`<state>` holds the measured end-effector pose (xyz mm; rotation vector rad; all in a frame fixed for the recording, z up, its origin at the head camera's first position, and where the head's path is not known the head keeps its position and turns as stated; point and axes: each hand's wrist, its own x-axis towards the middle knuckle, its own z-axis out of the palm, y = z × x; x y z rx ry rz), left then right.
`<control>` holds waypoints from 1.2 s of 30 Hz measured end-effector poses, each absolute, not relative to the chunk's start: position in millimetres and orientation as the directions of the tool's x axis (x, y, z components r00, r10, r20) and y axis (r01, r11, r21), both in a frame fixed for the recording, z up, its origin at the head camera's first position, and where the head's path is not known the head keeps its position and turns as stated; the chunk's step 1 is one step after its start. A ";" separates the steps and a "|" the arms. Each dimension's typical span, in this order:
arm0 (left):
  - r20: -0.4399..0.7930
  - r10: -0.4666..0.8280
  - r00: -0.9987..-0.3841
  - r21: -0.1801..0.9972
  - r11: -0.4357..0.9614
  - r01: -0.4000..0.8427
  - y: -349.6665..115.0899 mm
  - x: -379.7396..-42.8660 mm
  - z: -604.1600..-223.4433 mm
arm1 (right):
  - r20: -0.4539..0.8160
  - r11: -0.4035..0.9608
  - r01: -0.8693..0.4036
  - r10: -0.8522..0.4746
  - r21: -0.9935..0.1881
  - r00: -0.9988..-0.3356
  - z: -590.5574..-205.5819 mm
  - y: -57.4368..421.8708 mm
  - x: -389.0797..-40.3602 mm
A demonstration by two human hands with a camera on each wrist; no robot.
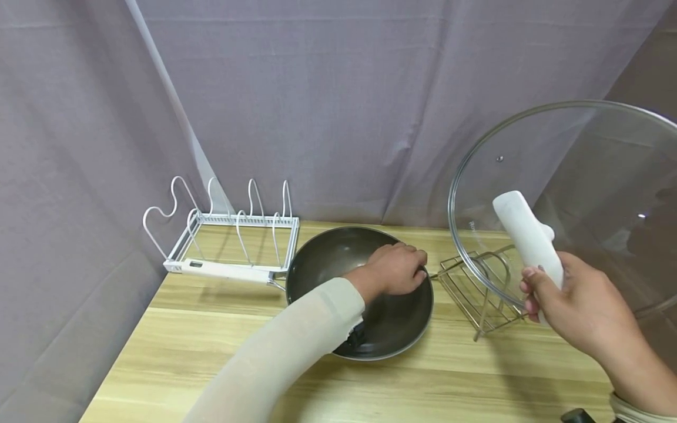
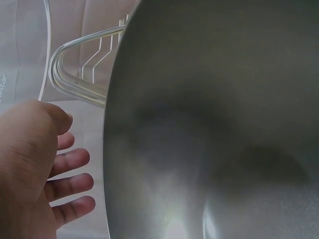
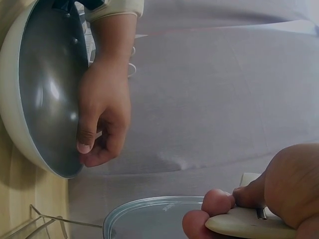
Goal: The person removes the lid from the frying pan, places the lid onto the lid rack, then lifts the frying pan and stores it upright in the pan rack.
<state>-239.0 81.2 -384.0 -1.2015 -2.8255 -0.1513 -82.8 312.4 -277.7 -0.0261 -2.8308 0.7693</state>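
A dark-lined wok [image 1: 344,247] rests on the wooden table, its white handle [image 1: 224,271] pointing left. My left hand [image 1: 394,267] reaches across the wok to its right rim. In the left wrist view its fingers [image 2: 72,160] are loosely bent beside the rim and hold nothing. My right hand [image 1: 589,299] grips the white handle [image 1: 529,235] of a large glass lid [image 1: 582,153]. That lid is raised and tilted upright at the right, its steel edge facing the wok. From the right wrist view, thumb and fingertips close round the lid handle [image 3: 244,226].
A white wire rack [image 1: 238,220] with upright loops stands left of the wok, partly behind its handle. To the right, a gold wire rack [image 1: 478,329] sits partly behind the lid. Grey curtains [image 1: 317,106] hang along the table's back edge. A dark object [image 1: 576,416] shows at bottom right.
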 end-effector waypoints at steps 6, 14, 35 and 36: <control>0.110 0.716 -0.689 0.063 0.687 0.724 85.9 -237.6 -383.5 | 0.203 0.863 -0.044 0.068 -0.503 -0.977 -276.8 315.3 -83.8; 0.128 0.718 -0.684 0.030 0.686 0.727 94.3 -235.4 -386.5 | 0.184 0.871 -0.029 0.071 -0.491 -0.980 -276.5 318.0 -84.9; 0.120 0.707 -0.697 0.015 0.700 0.714 107.1 -236.2 -389.8 | 0.202 0.872 -0.039 0.069 -0.488 -0.977 -273.5 320.8 -87.2; 0.124 0.707 -0.697 0.015 0.701 0.713 107.2 -236.6 -389.8 | 0.205 0.873 -0.039 0.070 -0.486 -0.976 -273.2 321.1 -87.2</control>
